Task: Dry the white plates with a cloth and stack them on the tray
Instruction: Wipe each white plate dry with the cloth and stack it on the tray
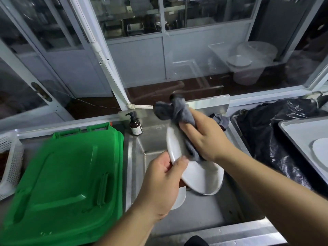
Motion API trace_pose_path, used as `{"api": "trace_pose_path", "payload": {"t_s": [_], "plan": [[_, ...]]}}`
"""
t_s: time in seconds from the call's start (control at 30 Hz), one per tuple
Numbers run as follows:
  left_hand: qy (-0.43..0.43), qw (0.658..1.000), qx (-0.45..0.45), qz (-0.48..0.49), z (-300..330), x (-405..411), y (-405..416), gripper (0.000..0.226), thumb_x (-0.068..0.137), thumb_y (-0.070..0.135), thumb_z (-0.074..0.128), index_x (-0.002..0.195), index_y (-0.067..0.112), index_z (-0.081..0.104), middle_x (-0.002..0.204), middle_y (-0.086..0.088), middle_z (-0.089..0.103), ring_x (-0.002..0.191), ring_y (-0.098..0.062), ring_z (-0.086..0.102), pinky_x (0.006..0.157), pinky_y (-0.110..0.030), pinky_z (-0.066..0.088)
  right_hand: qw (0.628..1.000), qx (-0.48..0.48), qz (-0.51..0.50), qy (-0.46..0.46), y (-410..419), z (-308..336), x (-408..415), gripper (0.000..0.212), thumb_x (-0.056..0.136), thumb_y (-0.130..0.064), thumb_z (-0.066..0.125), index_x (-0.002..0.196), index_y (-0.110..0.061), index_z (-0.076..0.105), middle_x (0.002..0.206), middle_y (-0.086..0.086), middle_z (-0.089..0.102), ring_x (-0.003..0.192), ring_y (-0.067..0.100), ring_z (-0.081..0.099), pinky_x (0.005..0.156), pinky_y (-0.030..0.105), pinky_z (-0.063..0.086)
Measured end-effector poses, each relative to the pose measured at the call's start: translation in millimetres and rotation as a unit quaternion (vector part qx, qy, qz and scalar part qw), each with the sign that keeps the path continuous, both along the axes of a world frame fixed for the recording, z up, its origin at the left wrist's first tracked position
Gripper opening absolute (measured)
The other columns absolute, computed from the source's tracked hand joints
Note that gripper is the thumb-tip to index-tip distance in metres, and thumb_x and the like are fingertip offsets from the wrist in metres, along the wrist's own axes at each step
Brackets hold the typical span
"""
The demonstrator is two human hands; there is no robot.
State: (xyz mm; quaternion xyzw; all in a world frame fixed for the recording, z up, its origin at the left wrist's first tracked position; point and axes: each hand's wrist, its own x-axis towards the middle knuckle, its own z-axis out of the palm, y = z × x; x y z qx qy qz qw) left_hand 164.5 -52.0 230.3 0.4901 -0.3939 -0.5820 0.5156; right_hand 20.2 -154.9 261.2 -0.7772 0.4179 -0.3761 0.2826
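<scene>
at the far left a white perforated basket (10, 157) sits beside a green plastic bin lid (67, 180), which fills the counter left of the steel sink (134, 157). behind the sink's left corner stands a brown pump bottle (135, 126) with a pale label — the print on it is too small to read. over the sink the left hand (159, 183) reaches up from below, forearm angled in from the bottom edge, thumb on the near face and fingers curled behind the lower rim of a white plate (177, 150) held tilted on edge. another white plate (204, 180) lies in the sink just under it, and part of a third shows below the left wrist. the right hand (207, 137) comes in from the right, wrist bent, fingers clenched around a grey cloth (177, 110) pressed against the held plate's upper face. further right a black plastic bag (266, 132) lies crumpled, and at the right edge a tray (291, 132) carries a white plate — only partly in view.
</scene>
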Motion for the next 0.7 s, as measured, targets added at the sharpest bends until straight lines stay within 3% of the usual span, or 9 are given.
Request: {"api": "trace_pose_path", "payload": {"t_s": [0.13, 0.2, 0.27, 0.33, 0.4, 0.47, 0.53, 0.6, 0.7], "plan": [[-0.073, 0.997, -0.038, 0.015, -6, 2, 2, 0.030, 0.089, 0.045, 0.069, 0.097, 0.016, 0.072, 0.096, -0.022, 0.075, 0.089, -0.024, 0.069, 0.089, -0.068, 0.058, 0.981, 0.127, -0.129, -0.065, -9, -13, 8, 0.035, 0.099, -0.051, 0.043, 0.114, -0.030, 0.066, 0.103, -0.010, 0.074, 0.095, 0.008, 0.066, 0.082, 0.027, 0.050], [-0.095, 0.994, -0.046, 0.028, -9, 2, 2, 0.031, 0.089, 0.046, 0.068, 0.093, 0.015, 0.070, 0.089, -0.020, 0.073, 0.083, -0.020, 0.066, 0.086, -0.068, 0.058, 0.964, 0.180, -0.177, -0.087, -14, -22, 14, 0.035, 0.100, -0.054, 0.041, 0.109, -0.030, 0.065, 0.106, -0.008, 0.074, 0.096, 0.015, 0.065, 0.080, 0.038, 0.045], [-0.129, 0.990, -0.044, 0.043, -13, 1, 2, 0.034, 0.088, 0.050, 0.067, 0.092, 0.017, 0.070, 0.085, -0.017, 0.072, 0.080, -0.023, 0.066, 0.084, -0.066, 0.059, 0.941, 0.229, -0.221, -0.111, -15, -33, 22, 0.031, 0.105, -0.050, 0.041, 0.114, -0.029, 0.062, 0.117, -0.001, 0.070, 0.106, 0.026, 0.062, 0.086, 0.037, 0.037], [-0.186, 0.980, -0.044, 0.054, -17, 1, 2, 0.031, 0.087, 0.055, 0.063, 0.091, 0.026, 0.071, 0.080, -0.004, 0.074, 0.079, -0.022, 0.069, 0.080, -0.051, 0.062, 0.910, 0.293, -0.255, -0.148, -10, -44, 30, 0.043, 0.108, -0.047, 0.039, 0.138, -0.025, 0.061, 0.136, 0.009, 0.065, 0.126, 0.034, 0.058, 0.096, 0.036, 0.035], [-0.251, 0.965, -0.049, 0.052, -22, 1, 2, 0.031, 0.088, 0.059, 0.057, 0.084, 0.029, 0.066, 0.068, 0.010, 0.066, 0.063, -0.008, 0.058, 0.063, -0.028, 0.051, 0.865, 0.363, -0.279, -0.202, -2, -49, 36, 0.053, 0.108, -0.049, 0.038, 0.149, -0.021, 0.055, 0.147, 0.009, 0.062, 0.131, 0.034, 0.057, 0.107, 0.040, 0.039], [-0.313, 0.947, -0.057, 0.045, -25, 0, 0, 0.035, 0.093, 0.053, 0.056, 0.076, 0.022, 0.057, 0.058, 0.015, 0.055, 0.054, -0.005, 0.044, 0.053, -0.020, 0.034, 0.807, 0.441, -0.293, -0.260, 5, -52, 37, 0.053, 0.106, -0.052, 0.040, 0.145, -0.022, 0.058, 0.138, 0.007, 0.067, 0.123, 0.033, 0.063, 0.112, 0.049, 0.046], [-0.362, 0.930, -0.054, 0.028, -28, -1, 0, 0.037, 0.099, 0.045, 0.058, 0.075, 0.017, 0.054, 0.059, 0.007, 0.054, 0.051, -0.008, 0.040, 0.050, -0.023, 0.029, 0.744, 0.509, -0.296, -0.317, 10, -53, 35, 0.047, 0.104, -0.052, 0.047, 0.134, -0.020, 0.065, 0.121, 0.008, 0.074, 0.108, 0.034, 0.070, 0.103, 0.055, 0.055], [-0.401, 0.915, -0.048, 0.002, -32, -1, -3, 0.037, 0.103, 0.036, 0.060, 0.074, 0.015, 0.051, 0.063, -0.003, 0.054, 0.051, -0.012, 0.037, 0.051, -0.031, 0.029, 0.697, 0.539, -0.295, -0.371, 10, -53, 32, 0.038, 0.102, -0.046, 0.057, 0.122, -0.017, 0.072, 0.105, 0.009, 0.077, 0.096, 0.034, 0.073, 0.092, 0.052, 0.060], [-0.489, 0.871, -0.049, -0.018, -36, 2, -9, 0.037, 0.102, 0.023, 0.059, 0.072, 0.013, 0.039, 0.055, 0.000, 0.039, 0.057, -0.023, 0.034, 0.055, -0.039, 0.021, 0.656, 0.561, -0.270, -0.427, 7, -50, 27, 0.030, 0.099, -0.033, 0.061, 0.112, -0.009, 0.075, 0.093, 0.013, 0.072, 0.089, 0.034, 0.069, 0.087, 0.048, 0.058]]}}
